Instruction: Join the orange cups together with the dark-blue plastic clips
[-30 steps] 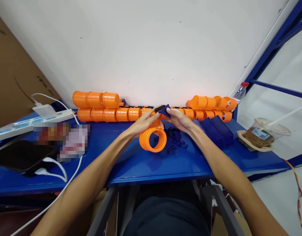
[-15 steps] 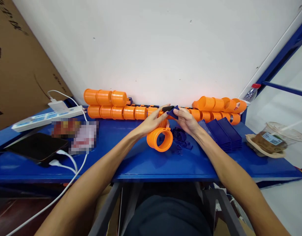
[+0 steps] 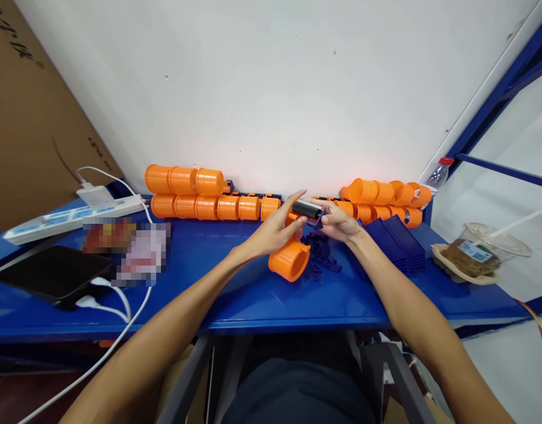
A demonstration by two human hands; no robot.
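My left hand [image 3: 273, 231] is closed around an orange tape dispenser [image 3: 283, 263], whose round hub hangs below my fingers, tilted over the table. At its upper end are a black roller [image 3: 307, 209] and a pale toothed edge. With its fingertips, my right hand [image 3: 341, 224] pinches a small dark blue plastic piece [image 3: 316, 222] against the roller end; whether the piece is fixed there I cannot tell. Just below my hands lies a pile of small dark blue plastic pieces [image 3: 321, 252]. Stacked dark blue flat plates [image 3: 397, 242] are right of my right hand.
Along the white wall stand rows of orange dispensers, left [image 3: 182, 206] and right [image 3: 372, 193]. A power strip [image 3: 72, 221], a black tablet-like device [image 3: 54, 274] and white cables occupy the left. A plastic drink cup [image 3: 478, 250] sits in a carton holder at right.
The dispenser has turned in my hands, so its roller and toothed edge now show and the hub opening faces more downward. The blue piece has moved slightly lower. The view has shifted a little.
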